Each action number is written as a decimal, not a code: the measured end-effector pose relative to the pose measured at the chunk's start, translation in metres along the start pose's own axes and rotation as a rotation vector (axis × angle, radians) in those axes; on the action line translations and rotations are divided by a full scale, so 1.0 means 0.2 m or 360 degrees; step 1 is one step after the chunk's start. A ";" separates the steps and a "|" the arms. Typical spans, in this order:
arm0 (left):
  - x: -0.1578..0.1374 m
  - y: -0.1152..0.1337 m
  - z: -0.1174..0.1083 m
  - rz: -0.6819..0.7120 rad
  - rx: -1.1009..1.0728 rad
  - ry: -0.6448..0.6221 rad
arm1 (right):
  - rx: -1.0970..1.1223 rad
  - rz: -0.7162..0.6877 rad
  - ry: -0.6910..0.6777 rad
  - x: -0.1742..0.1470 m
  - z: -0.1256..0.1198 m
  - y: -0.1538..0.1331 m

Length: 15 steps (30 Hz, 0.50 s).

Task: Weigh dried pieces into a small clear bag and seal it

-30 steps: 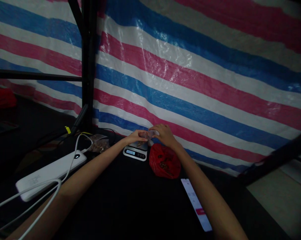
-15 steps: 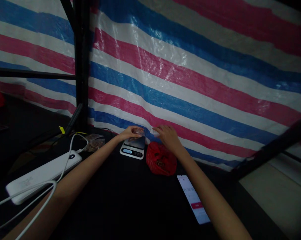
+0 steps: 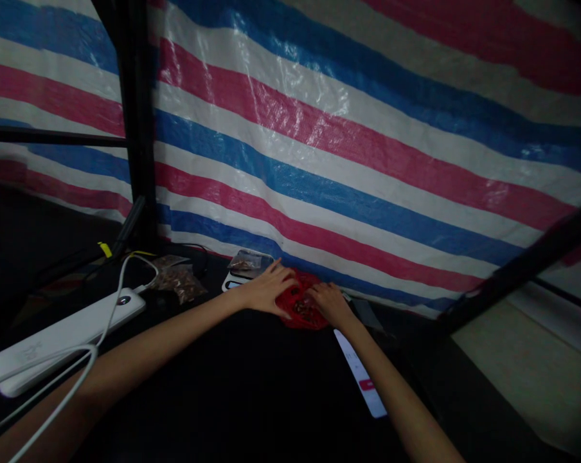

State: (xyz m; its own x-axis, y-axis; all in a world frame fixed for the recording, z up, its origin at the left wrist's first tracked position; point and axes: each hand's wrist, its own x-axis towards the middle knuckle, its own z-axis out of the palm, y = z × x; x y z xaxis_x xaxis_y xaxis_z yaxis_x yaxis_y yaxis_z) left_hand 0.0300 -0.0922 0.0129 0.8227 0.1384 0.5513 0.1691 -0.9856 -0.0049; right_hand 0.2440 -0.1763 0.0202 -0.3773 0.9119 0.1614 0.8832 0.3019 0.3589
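Note:
A red plastic bag point(image 3: 297, 313) stands open on the black table, small brown pieces showing inside it. My left hand point(image 3: 268, 289) is at the bag's left rim with fingers spread. From the right, my right hand point(image 3: 330, 303) reaches into the mouth of the bag, fingers bent together; their tips are partly hidden, and I cannot make out what they grip. Left of the bag, a small clear bag with brown contents point(image 3: 245, 262) lies on the white digital scale point(image 3: 229, 283), whose front my left hand partly covers.
Filled clear packets point(image 3: 177, 280) lie left of the scale, near a white power bank point(image 3: 69, 341) with a white cable. A lit phone point(image 3: 360, 373) lies beside my right forearm. Behind the red bag hangs a striped tarp point(image 3: 319, 180), with a black post point(image 3: 139, 128) at left.
My left hand has let go of the small clear bag on the scale and moved right to the red bag. My right hand has come down into the red bag, which now gapes open.

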 end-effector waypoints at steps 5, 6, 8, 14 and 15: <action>-0.04 0.14 0.16 0.0137 0.0348 -0.0148 | -0.0057 -0.0130 0.0080 0.00 0.03 -0.02; -0.04 0.14 0.19 0.0120 0.0392 -0.0147 | -0.0060 -0.0155 0.0090 -0.01 0.03 -0.02; -0.04 0.13 0.23 0.0104 0.0447 -0.0138 | -0.0064 -0.0193 0.0106 -0.01 0.04 -0.03; -0.01 0.08 0.28 0.0107 0.0436 -0.0105 | 0.0042 -0.0269 0.0106 -0.02 0.07 -0.03; -0.01 0.07 0.29 0.0113 0.0432 -0.0102 | 0.0058 -0.0271 0.0100 -0.03 0.08 -0.02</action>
State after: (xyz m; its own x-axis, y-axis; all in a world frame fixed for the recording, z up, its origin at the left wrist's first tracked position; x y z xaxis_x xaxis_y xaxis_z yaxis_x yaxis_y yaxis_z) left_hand 0.0627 -0.1005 -0.0361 0.8689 0.0846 0.4877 0.2419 -0.9322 -0.2693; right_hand 0.2467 -0.1782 0.0031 -0.5380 0.8280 0.1583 0.8140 0.4615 0.3528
